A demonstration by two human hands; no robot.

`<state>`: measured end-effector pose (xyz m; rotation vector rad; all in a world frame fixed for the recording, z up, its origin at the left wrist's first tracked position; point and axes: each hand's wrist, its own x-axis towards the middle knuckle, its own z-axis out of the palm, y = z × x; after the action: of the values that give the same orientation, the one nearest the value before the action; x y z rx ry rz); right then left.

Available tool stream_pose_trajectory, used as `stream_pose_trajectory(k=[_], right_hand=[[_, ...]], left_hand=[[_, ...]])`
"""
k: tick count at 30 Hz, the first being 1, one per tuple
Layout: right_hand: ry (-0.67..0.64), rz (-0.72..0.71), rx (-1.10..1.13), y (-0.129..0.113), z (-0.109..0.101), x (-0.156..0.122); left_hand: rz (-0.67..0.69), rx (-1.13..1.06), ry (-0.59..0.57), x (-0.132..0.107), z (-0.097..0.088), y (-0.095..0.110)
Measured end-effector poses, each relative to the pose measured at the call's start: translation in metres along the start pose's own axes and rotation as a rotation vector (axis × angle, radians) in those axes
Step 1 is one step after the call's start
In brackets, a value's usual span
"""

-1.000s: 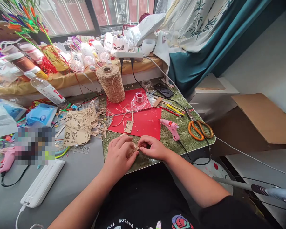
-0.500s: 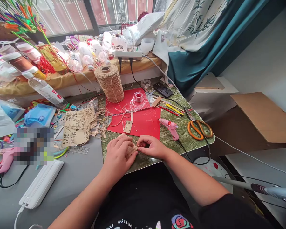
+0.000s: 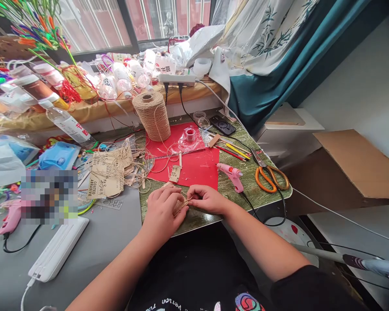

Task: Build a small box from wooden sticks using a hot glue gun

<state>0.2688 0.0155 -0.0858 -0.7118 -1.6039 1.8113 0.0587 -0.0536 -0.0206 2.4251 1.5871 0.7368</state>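
My left hand [image 3: 164, 207] is closed over a small tan piece wound with twine [image 3: 179, 208], mostly hidden under its fingers. Close beside it, my right hand [image 3: 205, 199] pinches a strand of twine [image 3: 189, 200] between thumb and forefinger at the piece's right end. Both hands are at the front edge of the green wood-patterned table. Beyond them lie a scrap of printed sandpaper [image 3: 175, 173] and a thin wooden stick [image 3: 180, 159] on red sheets [image 3: 197, 166]. A large spool of jute twine [image 3: 151, 117] stands upright behind.
Right of my hands lie a pink glue gun [image 3: 231, 176], orange-handled scissors [image 3: 269, 175] and pencils [image 3: 235, 151]. Sandpaper pieces [image 3: 107, 172] tangled with twine lie left, near a white power strip [image 3: 58, 250]. Bottles [image 3: 69, 125] and a power socket bar [image 3: 176, 80] line the back.
The view has shifted slightly, so the scene sits a little lower and to the right. Both hands keep nearly the same hold, the right one still pinching the twine.
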Motion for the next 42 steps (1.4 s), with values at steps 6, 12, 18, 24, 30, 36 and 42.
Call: stream_pose_trajectory(k=[6,12,18,24,30,36,42], right_hand=[[-0.032,0.042,0.071,0.000,-0.001,0.002],[-0.059,0.074,0.122,0.004,0.001,0.003],[-0.077,0.091,0.167,0.006,0.000,0.005],[-0.126,0.133,0.167,0.003,-0.006,0.010],[-0.184,0.170,0.183,-0.003,-0.011,0.014],[-0.162,0.172,0.172,-0.003,-0.012,0.013],[-0.172,0.188,0.186,-0.002,-0.012,0.014]], left_hand=[[-0.012,-0.006,0.013,0.000,0.001,0.000],[-0.014,-0.019,0.018,-0.001,0.001,-0.001],[-0.019,-0.026,0.032,-0.002,0.001,-0.002],[-0.021,-0.024,0.038,-0.002,0.003,-0.002],[-0.033,-0.029,0.042,-0.002,0.002,-0.001],[-0.031,-0.029,0.044,-0.003,0.002,-0.001],[-0.029,-0.026,0.044,-0.002,0.003,-0.002]])
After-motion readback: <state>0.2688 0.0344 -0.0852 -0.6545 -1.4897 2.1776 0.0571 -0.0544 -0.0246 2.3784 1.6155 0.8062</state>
